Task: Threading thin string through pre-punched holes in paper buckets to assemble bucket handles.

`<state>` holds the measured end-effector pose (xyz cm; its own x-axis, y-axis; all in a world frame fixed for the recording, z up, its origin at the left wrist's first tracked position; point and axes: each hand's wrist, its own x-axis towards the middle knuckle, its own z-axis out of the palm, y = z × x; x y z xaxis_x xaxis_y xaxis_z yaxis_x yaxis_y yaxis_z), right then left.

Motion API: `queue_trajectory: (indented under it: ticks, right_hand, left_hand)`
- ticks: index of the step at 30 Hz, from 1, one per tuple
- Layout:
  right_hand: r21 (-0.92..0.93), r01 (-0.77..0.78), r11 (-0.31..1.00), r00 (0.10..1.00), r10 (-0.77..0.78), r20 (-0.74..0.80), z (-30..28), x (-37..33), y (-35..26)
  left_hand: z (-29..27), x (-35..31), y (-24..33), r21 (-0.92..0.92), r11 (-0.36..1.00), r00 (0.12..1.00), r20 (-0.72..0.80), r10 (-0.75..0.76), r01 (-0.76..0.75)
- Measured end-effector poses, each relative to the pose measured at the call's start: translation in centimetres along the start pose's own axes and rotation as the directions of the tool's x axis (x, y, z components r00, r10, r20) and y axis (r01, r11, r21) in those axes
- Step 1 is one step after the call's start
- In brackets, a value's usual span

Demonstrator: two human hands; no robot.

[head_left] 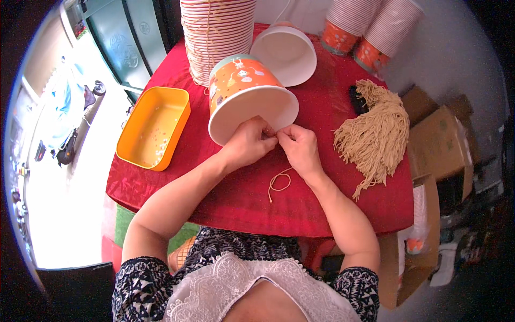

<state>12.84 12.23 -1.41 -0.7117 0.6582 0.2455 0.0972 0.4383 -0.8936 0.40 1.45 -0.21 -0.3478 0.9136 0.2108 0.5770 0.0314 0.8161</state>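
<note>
A: Status, big to small?

B: Red table fills the view. Tall stack of paper tubs at the far edge, two more tilted tub stacks far right. Cardboard boxes sit off the right side.

A: What's being worked on?

B: Orange paper tub, lying on its side mid-table, open mouth toward the person. A second white tub lies on its side just behind it.

A: Hands?

B: Left hand is at the tub's rim, fingers pinched tight on a thin tan string. Right hand is just beside it, fingertips also pinched on the same string. The two hands touch at the fingertips. Can't tell whether the string is attached to the rim; the fingers hide it.

A: The string itself?

B: Loose end hangs under the right hand, curls on the cloth.

A: Other stuff?

B: Yellow tray on the left, well apart from the hands. Bundle of tan strings on the right, near the right hand.
</note>
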Motion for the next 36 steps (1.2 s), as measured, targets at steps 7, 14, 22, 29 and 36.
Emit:
queue_trajectory:
  ticks: [7, 14, 22, 29, 36]
  right_hand:
    - [0.033, 0.023, 0.999, 1.0, -0.024, 0.002, 0.3, 0.1, 0.4]
    - [-0.12, 0.083, 0.989, 0.996, -0.085, -0.015, -0.7, -0.6, -0.4]
    - [-0.257, 0.115, 0.96, 0.993, -0.105, 0.052, -1.2, -0.9, -0.1]
    - [-0.313, 0.127, 0.941, 0.991, -0.111, 0.07, -1.3, -1.0, 0.2]
    - [-0.376, 0.178, 0.909, 0.983, -0.147, 0.11, -1.8, -0.7, 0.6]
  left_hand:
    - [0.4, 0.3, -0.8, 0.115, 0.992, 0.995, -0.069, 0.068, -0.059]
    - [0.6, 0.5, -0.5, 0.136, 0.987, 0.974, -0.194, 0.114, -0.089]
    - [0.3, 0.5, -0.2, 0.182, 0.977, 0.991, -0.09, -0.096, 0.111]
    - [0.6, 0.8, -0.3, 0.184, 0.966, 0.979, -0.134, -0.156, 0.179]
    - [1.2, 0.9, 0.3, 0.214, 0.969, 0.949, -0.311, -0.051, 0.122]
